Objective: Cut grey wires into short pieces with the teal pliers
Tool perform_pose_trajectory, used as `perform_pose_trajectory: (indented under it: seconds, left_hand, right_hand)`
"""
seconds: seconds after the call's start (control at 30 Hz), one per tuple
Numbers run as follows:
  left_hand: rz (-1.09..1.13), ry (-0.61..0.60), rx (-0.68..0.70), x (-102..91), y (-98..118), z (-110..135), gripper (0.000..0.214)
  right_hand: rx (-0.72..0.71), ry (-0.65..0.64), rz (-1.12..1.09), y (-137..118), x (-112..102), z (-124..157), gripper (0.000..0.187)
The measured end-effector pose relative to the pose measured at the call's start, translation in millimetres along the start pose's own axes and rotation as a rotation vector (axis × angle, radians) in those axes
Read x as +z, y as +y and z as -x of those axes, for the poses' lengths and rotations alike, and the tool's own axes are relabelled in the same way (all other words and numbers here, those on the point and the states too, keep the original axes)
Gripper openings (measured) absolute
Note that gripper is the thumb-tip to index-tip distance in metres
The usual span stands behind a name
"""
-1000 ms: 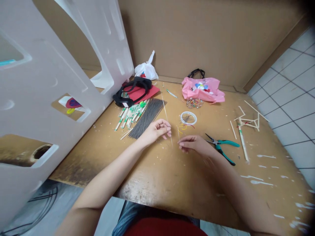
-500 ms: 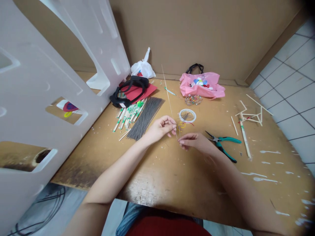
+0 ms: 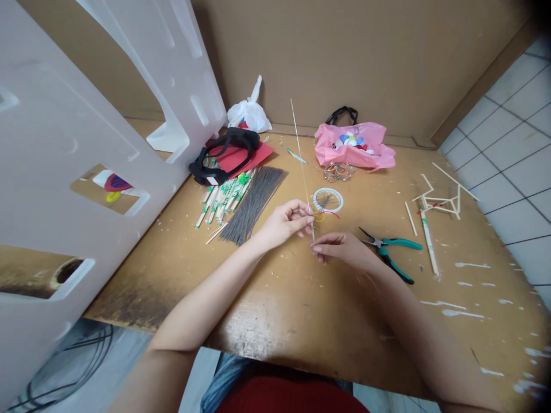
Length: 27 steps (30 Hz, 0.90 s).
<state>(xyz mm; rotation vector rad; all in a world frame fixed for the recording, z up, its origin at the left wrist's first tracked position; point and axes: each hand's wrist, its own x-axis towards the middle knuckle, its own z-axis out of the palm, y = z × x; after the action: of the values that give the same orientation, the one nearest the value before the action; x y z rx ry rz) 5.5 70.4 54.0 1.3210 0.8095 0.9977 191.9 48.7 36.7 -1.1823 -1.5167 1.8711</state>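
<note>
Left hand (image 3: 285, 225): fingers curled, gripping a thin pale rod (image 3: 302, 163) near its lower end; rod tilted, reaching up toward upper centre of frame. Right hand (image 3: 340, 249): fingers closed together, just beside rod's lower end; contact cannot be told. Teal-handled pliers (image 3: 390, 251) lie to its right, a round coil (image 3: 328, 200) above, both on the tabletop (image 3: 275, 321).

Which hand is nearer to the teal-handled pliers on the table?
Right hand: close beside the pliers, not touching. Left hand: farther off, beyond the right hand.
</note>
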Motion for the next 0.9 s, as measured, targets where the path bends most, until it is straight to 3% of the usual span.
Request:
perform_pose_trajectory:
  seconds: [0.23, 0.5, 0.73, 0.9]
  left_hand:
    - [-0.09, -0.02, -0.013, 4.1, 5, -2, 0.026]
    - [-0.033, 0.018, -0.039, 13.4, -6, 1, 0.031]
    - [0.062, 0.02, 0.017, 20.7, -10, 0, 0.025]
    - [0.097, 0.021, 0.057, 17.2, -5, 2, 0.025]
  right_hand:
    - [-0.048, 0.081, 0.065, 2, -3, 4, 0.023]
    - [-0.119, 0.209, 0.045, 1, -5, 3, 0.024]
    - [-0.118, 0.174, 0.049, -2, -1, 3, 0.025]
    - [-0.108, 0.212, 0.317, -14, -23, 21, 0.038]
